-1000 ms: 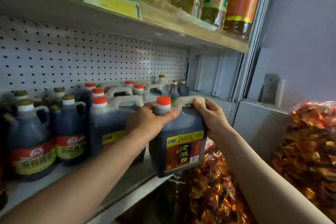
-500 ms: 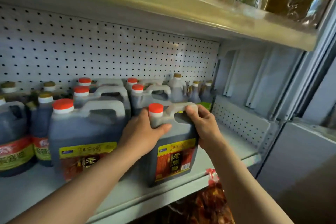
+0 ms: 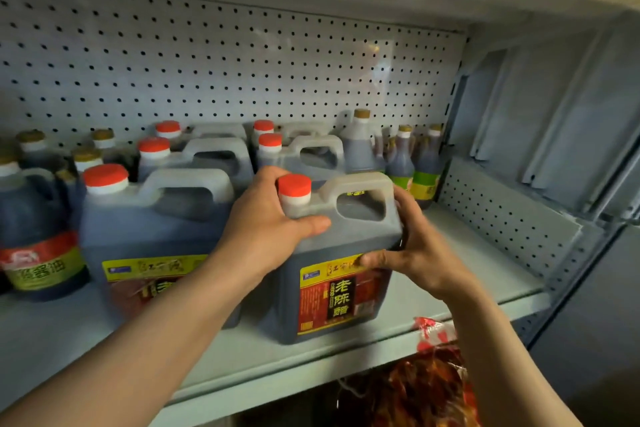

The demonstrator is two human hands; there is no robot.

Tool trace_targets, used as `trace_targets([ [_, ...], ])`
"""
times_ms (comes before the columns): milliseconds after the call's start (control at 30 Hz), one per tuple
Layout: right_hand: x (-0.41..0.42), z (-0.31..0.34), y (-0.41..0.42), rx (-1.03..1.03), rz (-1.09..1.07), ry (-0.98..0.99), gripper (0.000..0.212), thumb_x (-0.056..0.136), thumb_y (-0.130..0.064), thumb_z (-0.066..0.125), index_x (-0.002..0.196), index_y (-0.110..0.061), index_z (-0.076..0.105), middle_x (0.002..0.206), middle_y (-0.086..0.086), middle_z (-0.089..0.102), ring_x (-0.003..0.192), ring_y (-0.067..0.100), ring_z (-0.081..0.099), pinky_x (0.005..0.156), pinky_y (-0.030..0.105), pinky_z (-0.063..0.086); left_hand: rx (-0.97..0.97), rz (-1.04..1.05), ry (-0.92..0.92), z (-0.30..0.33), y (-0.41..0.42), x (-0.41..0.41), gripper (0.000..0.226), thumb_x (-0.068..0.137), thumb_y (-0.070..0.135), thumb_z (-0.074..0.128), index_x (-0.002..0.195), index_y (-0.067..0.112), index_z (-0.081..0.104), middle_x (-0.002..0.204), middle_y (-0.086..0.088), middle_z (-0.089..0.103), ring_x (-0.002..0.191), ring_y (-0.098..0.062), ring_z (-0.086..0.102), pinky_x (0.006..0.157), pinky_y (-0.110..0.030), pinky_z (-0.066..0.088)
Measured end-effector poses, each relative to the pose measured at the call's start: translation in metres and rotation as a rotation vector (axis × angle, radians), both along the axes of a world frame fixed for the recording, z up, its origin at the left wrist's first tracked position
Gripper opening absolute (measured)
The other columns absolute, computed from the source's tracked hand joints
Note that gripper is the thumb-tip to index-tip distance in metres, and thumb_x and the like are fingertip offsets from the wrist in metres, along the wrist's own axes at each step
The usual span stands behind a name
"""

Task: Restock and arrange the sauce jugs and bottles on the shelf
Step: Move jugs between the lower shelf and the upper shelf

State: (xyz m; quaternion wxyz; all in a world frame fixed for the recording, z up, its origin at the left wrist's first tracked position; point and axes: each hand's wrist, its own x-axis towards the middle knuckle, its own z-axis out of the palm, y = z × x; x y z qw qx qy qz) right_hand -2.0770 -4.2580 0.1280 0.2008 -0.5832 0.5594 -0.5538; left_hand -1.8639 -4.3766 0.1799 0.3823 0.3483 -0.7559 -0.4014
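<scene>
The dark, square-shouldered plastic vinegar jug with a red cap and a red-and-yellow label (image 3: 341,253) now stands on the pale grey metal shelf (image 3: 450,284), near its front edge and just beside a matching red-capped jug (image 3: 156,236) on its left. A second ago it hung out past the shelf's lip above the bags below; half a second ago it was just coming to rest on the board. So the placing looks done, and what remains is likely squaring it up with the row.

The left hand (image 3: 273,222) holds the jug's shoulder by the cap, thumb laid across the front. The right hand (image 3: 419,250), which had been hooked through the moulded handle, has slipped down to the jug's right side, its grip curled round the corner with fingertips on the label's top edge.

Behind stand more red-capped jugs (image 3: 298,152), and gold-capped dark bottles (image 3: 401,159) sit at the back right. Round gold-capped soy jugs (image 3: 38,243) fill the left. A white pegboard back panel (image 3: 225,73) closes the bay, and a red-printed snack bag (image 3: 433,378) lies below the shelf.
</scene>
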Motion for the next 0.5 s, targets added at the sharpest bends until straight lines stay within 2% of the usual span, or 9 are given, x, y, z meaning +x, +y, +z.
trace_targets([
  [100, 0.002, 0.003, -0.014, -0.042, -0.034, 0.03, 0.1, 0.061, -0.008, 0.089, 0.146, -0.022, 0.038, 0.145, 0.0, 0.05, 0.128, 0.008, 0.054, 0.097, 0.022, 0.049, 0.011, 0.052, -0.017, 0.007, -0.006, -0.008, 0.054, 0.065, 0.018, 0.091, 0.103, 0.027, 0.054, 0.1, 0.008, 0.066, 0.095, -0.016, 0.064, 0.086, -0.037, 0.052],
  [233, 0.001, 0.009, -0.038, -0.031, -0.042, 0.026, 0.098, 0.062, -0.012, 0.088, 0.146, -0.025, 0.038, 0.144, -0.002, 0.051, 0.122, 0.004, 0.057, 0.094, 0.025, 0.052, 0.003, 0.128, -0.01, 0.012, -0.016, -0.025, 0.06, 0.077, 0.014, 0.082, 0.126, 0.017, 0.048, 0.105, 0.006, 0.057, 0.094, -0.015, 0.054, 0.076, -0.025, 0.037],
  [367, -0.005, 0.012, -0.054, 0.008, -0.035, 0.02, 0.095, 0.064, -0.012, 0.087, 0.145, -0.027, 0.038, 0.139, -0.006, 0.053, 0.117, 0.001, 0.058, 0.094, 0.029, 0.054, 0.043, 0.184, -0.002, 0.011, -0.029, -0.037, 0.068, 0.08, 0.016, 0.08, 0.136, 0.013, 0.041, 0.123, -0.005, 0.06, 0.105, -0.022, 0.058, 0.078, -0.027, 0.04],
  [500, -0.009, 0.009, -0.056, 0.027, -0.036, 0.013, 0.097, 0.065, -0.01, 0.087, 0.147, -0.027, 0.038, 0.141, -0.002, 0.053, 0.124, 0.011, 0.057, 0.097, 0.032, 0.054, 0.064, 0.164, 0.008, 0.011, -0.029, -0.036, 0.071, 0.079, 0.016, 0.081, 0.137, 0.012, 0.04, 0.124, -0.004, 0.058, 0.108, -0.022, 0.057, 0.08, -0.026, 0.039],
])
